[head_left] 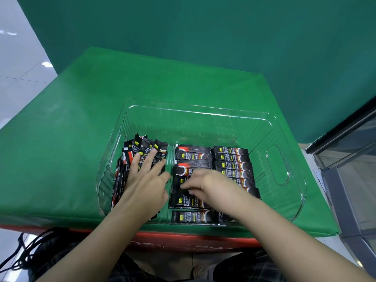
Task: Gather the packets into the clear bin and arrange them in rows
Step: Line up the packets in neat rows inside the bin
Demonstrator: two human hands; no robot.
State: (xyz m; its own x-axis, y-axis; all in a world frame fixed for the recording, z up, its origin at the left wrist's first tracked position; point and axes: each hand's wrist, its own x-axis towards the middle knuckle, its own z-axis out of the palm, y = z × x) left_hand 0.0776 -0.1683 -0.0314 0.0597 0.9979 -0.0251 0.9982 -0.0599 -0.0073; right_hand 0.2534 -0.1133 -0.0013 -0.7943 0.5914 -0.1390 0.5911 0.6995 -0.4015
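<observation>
Packets (189, 171) beneath both hands

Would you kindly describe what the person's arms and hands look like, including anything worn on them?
Both forearms are bare, with no sleeves in view. The left hand and right hand wear no gloves, and no rings, watch or bracelet show. No markings are visible; the right hand is slightly blurred.

Two bare forearms, no sleeves in view, dark plaid trousers (250, 265) at the bottom edge
</observation>
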